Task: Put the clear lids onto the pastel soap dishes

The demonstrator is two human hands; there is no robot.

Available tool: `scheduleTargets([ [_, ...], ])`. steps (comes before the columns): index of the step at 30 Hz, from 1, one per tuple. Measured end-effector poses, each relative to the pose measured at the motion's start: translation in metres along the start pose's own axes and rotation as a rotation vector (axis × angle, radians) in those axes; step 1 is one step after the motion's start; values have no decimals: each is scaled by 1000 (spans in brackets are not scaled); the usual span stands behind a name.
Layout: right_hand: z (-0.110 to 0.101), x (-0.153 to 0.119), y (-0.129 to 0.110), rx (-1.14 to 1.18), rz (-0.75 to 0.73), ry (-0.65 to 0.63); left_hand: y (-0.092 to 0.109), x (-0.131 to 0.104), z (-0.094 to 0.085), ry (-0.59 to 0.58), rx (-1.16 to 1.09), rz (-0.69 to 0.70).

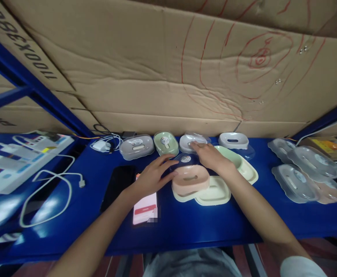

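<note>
Nearest the front edge of the table [186, 238], left of its middle, you have two phones: the lit phone [145, 203], screen up under your left forearm, and the dark phone [115, 188] just beside it. Right of them comes one pink box [190, 181], slot showing, with one cream tray [214, 191] against its right side.

Here's your left hand [152, 175], thumb at the pink box's rim, fingers spread and bent by one clear lid [185, 159] with a round label; whether they grasp it, I cannot tell. Over to your right hand [210, 154]: fingers stretched forward, fingertips on one grey slotted box [192, 143]; their undersides are hidden, so I cannot tell if they grip. One green box [229, 156] lies partly behind your right wrist, with a cream base [251, 171] beside it.

Out near the right end, four covered boxes [314, 161] overlap in a pile. Across on the left end, a long white cable [69, 192] loops beside the white power strips [27, 165].

Now the back edge: the slotted box under your right fingers is third in a row of four. Left of it sit one labelled grey box [136, 147] and one labelled green box [166, 144]; right of it, one white box [233, 140]. One white charger [101, 145] lies left of that row. Behind everything stands the cardboard panel [145, 65], red curves drawn on it.
</note>
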State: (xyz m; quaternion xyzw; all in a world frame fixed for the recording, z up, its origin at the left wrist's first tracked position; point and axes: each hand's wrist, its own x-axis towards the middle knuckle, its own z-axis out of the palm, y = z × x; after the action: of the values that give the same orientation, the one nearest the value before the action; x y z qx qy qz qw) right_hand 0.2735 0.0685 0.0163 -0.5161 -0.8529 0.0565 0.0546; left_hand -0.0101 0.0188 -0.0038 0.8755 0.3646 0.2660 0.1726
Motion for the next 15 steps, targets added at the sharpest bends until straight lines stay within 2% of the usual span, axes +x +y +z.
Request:
scheduleTargets([
  [9, 0, 10, 13, 2, -49, 35, -1, 1, -5, 33, 12, -36],
  [15, -16, 10, 16, 19, -47, 94, -15, 2, -5, 167, 106, -128],
])
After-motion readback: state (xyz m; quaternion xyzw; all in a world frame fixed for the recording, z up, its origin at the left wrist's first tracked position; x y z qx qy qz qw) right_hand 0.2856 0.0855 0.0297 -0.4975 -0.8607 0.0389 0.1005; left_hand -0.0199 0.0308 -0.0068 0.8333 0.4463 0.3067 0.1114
